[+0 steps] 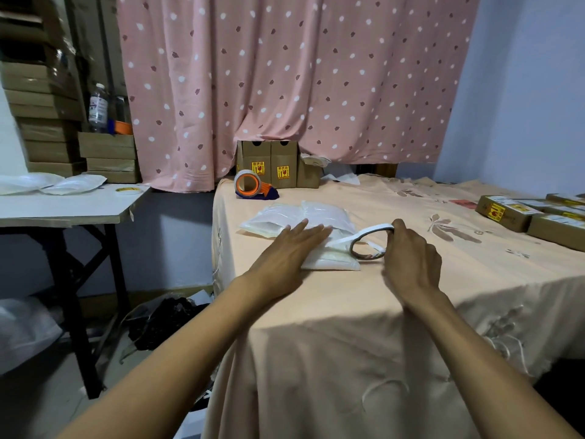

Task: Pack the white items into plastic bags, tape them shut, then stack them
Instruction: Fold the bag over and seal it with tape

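Observation:
A white item in a clear plastic bag [329, 259] lies on the peach-covered table [395, 289]. My left hand [285, 253] presses flat on its left end, fingers spread. My right hand [410, 258] grips a white tape roll [368, 243] held on edge just right of the bag, and a strip of tape runs from the roll toward the bag's top. Behind it lie two more bagged white items [300, 217], side by side and touching.
An orange tape dispenser [250, 185] stands at the table's far left, with brown cardboard boxes [272, 164] behind it. More flat boxes [522, 213] lie at the right edge. A side table [63, 207] on the left holds plastic bags [53, 183] and a yellow tape roll [128, 190].

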